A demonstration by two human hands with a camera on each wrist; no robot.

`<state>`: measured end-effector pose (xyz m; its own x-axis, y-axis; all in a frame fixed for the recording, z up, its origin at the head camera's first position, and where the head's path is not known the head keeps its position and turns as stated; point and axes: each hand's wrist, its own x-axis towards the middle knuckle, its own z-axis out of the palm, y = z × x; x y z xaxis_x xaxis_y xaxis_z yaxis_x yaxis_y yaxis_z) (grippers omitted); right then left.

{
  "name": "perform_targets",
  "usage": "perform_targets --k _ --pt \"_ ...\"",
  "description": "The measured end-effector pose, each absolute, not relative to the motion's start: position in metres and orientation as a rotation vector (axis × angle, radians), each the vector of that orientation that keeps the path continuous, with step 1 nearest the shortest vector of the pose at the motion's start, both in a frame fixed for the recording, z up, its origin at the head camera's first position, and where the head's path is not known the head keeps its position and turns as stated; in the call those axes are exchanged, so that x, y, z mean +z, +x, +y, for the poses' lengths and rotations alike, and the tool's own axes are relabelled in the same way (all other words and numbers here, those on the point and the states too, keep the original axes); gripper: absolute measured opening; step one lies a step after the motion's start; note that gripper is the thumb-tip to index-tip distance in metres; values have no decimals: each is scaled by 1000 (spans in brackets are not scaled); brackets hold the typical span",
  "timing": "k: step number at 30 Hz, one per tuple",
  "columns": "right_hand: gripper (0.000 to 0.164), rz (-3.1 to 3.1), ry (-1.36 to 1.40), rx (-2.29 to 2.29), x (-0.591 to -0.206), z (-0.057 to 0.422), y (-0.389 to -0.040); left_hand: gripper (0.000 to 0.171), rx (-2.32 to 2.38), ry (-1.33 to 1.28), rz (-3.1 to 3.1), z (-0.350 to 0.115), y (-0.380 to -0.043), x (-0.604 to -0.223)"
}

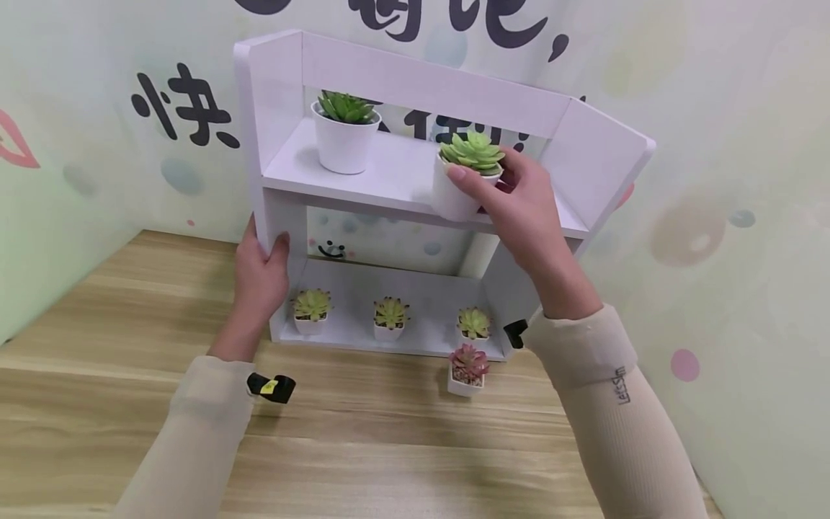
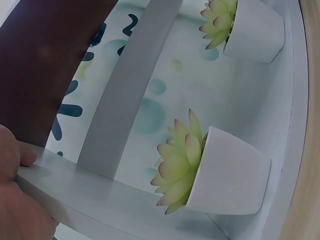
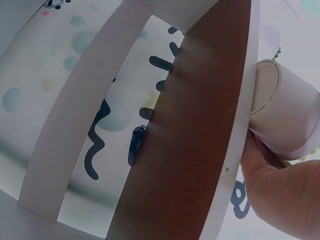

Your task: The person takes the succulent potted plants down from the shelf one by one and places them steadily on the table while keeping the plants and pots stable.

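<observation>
My right hand (image 1: 528, 209) holds a white round pot with a light green succulent (image 1: 475, 153) at the front edge of the upper shelf. In the right wrist view, the underside of this pot (image 3: 292, 112) shows beyond the board's edge, tilted. My left hand (image 1: 259, 277) grips the left side panel of the white two-tier shelf (image 1: 363, 193), thumb on its inner face. On the upper tier's left stands another white pot with a darker green succulent (image 1: 346, 133). The left wrist view shows a small potted succulent (image 2: 227, 172) below the left hand.
Small white pots with yellow-green succulents stand on the lower tier: left (image 1: 311, 311), middle (image 1: 390, 317) and right (image 1: 474, 324). A red succulent in a white pot (image 1: 467, 371) stands on the wooden table (image 1: 363, 447) before the shelf. A printed wall (image 1: 726, 288) rises behind.
</observation>
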<state>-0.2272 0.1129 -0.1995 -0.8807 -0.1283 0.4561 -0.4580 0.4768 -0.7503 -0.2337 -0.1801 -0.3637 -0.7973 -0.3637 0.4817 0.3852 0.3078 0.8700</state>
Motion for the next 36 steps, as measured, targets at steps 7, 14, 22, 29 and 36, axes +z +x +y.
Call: perform_targets --k 7,14,22,29,36 --pt "40 -2340 515 1339 -205 115 -219 47 -1547 -10 -1966 -182 -234 -364" --pt "54 -2307 549 1469 -215 118 -200 46 -1548 14 -1983 -182 -234 -365" --pt "56 -2315 520 1643 -255 123 -179 46 -1562 8 -1986 -180 -235 -364" --pt "57 -2336 501 1693 -280 127 -175 46 -1561 4 -1965 -181 -235 -364" --pt "64 -2345 507 1698 -292 129 -165 46 -1574 -18 -1947 -180 -233 -363"
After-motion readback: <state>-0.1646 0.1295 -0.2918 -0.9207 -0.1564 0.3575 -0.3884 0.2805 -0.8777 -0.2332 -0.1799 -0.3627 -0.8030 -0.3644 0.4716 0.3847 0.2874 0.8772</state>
